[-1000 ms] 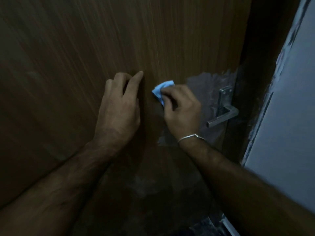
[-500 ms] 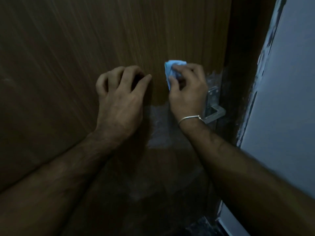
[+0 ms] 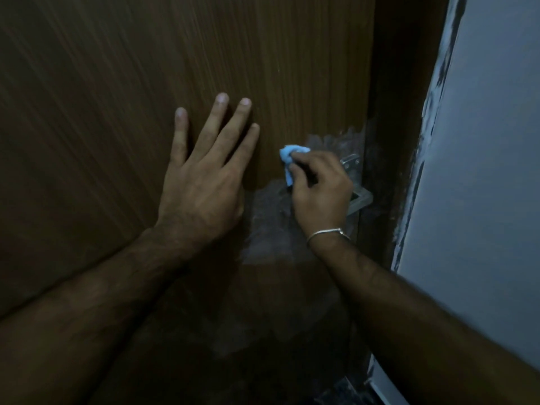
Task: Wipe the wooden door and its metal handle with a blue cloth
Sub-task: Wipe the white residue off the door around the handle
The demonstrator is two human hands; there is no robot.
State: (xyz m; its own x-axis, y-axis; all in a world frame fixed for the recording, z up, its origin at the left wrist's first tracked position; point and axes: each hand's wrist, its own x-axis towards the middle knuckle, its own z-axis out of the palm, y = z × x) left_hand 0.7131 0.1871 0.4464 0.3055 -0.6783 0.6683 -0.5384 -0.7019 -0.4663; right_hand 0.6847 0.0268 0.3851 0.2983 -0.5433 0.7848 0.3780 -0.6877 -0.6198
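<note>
Head view: left hand (image 3: 201, 182) now spread flat on the wooden door (image 3: 117, 112), fingers apart and straight, no longer curled as half a second ago. Right hand (image 3: 320, 191) pinched shut on the blue cloth (image 3: 289, 160), lower than before, pressing it to the door just left of the metal handle (image 3: 361, 197), partly hidden behind the knuckles. Pale smeared patch (image 3: 271, 232) below the cloth. Thin bangle (image 3: 327, 233) on the right wrist. Grey wall (image 3: 482, 171) at right.

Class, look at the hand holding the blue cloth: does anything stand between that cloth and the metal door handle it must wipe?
Nothing separate blocks it. The blue cloth is bunched in the right hand, just left of the metal handle; only that hand's own fingers overlap the handle. The left hand rests flat on the wooden door, well clear.
</note>
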